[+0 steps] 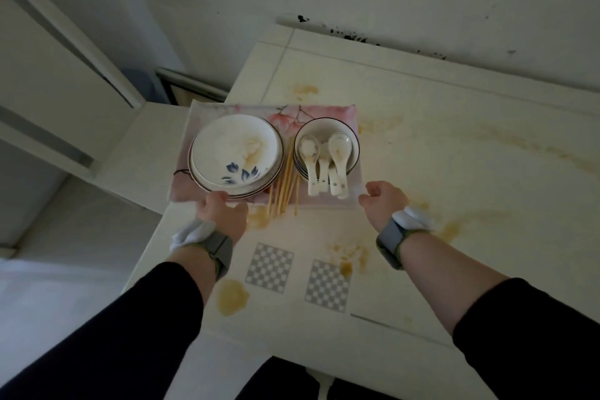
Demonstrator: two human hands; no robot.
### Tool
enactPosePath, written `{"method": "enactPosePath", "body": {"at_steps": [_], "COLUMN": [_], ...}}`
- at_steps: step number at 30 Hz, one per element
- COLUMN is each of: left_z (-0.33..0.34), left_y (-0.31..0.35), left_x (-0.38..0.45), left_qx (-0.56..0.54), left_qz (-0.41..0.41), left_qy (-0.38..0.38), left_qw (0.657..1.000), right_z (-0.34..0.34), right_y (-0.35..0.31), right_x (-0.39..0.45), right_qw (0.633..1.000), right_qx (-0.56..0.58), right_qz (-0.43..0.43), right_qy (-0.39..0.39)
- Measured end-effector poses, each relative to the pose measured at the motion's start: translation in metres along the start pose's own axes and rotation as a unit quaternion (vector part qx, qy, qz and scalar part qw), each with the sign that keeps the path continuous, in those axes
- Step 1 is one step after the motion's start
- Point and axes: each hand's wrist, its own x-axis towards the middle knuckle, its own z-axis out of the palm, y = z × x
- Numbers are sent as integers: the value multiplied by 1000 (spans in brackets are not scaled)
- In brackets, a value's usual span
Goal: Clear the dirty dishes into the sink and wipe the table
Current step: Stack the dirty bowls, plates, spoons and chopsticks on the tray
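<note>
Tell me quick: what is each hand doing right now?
Left hand: gripping the near edge of the floral tray.
Right hand: at the tray's near right corner, fingers curled; grip cannot be told.

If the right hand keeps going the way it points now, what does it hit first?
Most likely the near right corner of the tray. The right hand sits just short of that edge, fingers curled toward it. Beyond lie the spoons in the stacked bowls. Height above the table is unclear.

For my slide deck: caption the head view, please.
Both hands reach for a floral tray of dirty dishes on a stained table.
</note>
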Motion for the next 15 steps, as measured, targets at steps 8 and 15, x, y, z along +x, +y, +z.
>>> {"method": "enactPosePath", "body": {"at_steps": [8,15], "left_z": [-13,-10], "left_y": [-16,-30], "left_x": [69,110], "left_qx": [110,209], "left_qz": [-9,-4], "left_qy": [97,76], "left_qw": [989,975], "right_z": [10,11], "right_y": [-14,-16], "right_x": [28,43], "right_qw": [998,997], "right_qx": [-66,-69], "right_qz": [15,27], "right_qy": [19,-34]}}
